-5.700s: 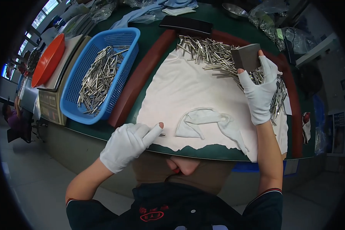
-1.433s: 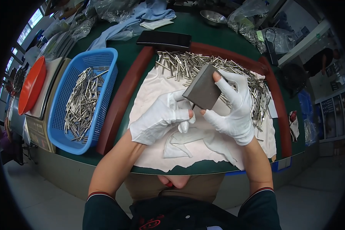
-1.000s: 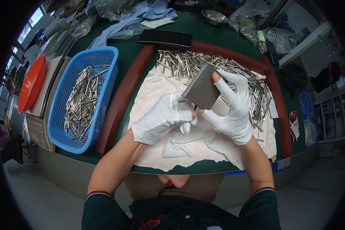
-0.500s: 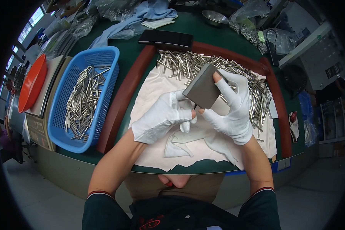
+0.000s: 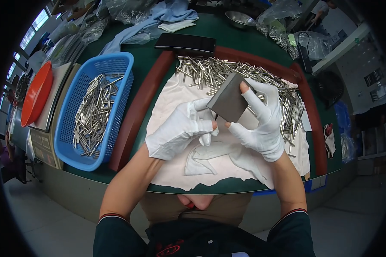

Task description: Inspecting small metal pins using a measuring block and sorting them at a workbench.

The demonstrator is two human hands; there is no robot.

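My right hand (image 5: 263,126), in a white glove with bare fingertips, grips a flat, dark grey rectangular block (image 5: 232,99) and holds it tilted above the cloth. My left hand (image 5: 186,127), gloved the same way, is closed at the block's lower left. A thin dark tip (image 5: 216,117) shows between its fingers and the block; what it belongs to is hidden. Many slim metal pins (image 5: 221,70) lie heaped along the far and right parts of the pale pink cloth (image 5: 167,92). Below my hands rests a crumpled white cloth (image 5: 201,165).
Dark red wooden rails (image 5: 135,113) border the work area on three sides. To the left stands a blue plastic basket (image 5: 60,124) with more pins, beside an orange-red bowl (image 5: 36,94). A black phone-like slab (image 5: 185,43) and a metal bowl (image 5: 240,20) are at the back.
Both hands and the block have stayed almost in place, with the block shifted very slightly right. A person has come into view at the far upper right.
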